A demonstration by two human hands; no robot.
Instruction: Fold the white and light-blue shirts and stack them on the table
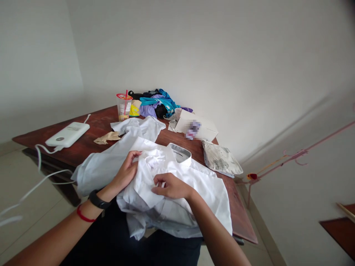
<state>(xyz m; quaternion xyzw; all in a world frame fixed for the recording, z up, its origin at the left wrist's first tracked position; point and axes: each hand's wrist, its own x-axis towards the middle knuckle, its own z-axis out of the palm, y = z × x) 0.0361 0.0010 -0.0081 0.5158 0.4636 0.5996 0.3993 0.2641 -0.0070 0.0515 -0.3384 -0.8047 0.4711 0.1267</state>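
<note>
A white collared shirt [205,188] lies rumpled along the near edge of the table, its stand-up collar [181,155] facing away from me. At the shirt's left side, my left hand [127,173] is closed on a bunched fold, thumb and fingertips at the cloth. My right hand [173,186] is over the shirt's middle, below the collar, with curled fingers pinching at the fabric; the exact grip is partly hidden. More pale cloth [102,168] spreads from under the shirt to the left and over the table edge.
On the dark wooden table [91,138] are a white power bank [68,135] with a cable, a plastic cup [124,109] with a straw, a tan cloth scrap [107,137], a clothes pile [158,103], a white box [203,127] and folded clothing [222,159]. A wall stands behind.
</note>
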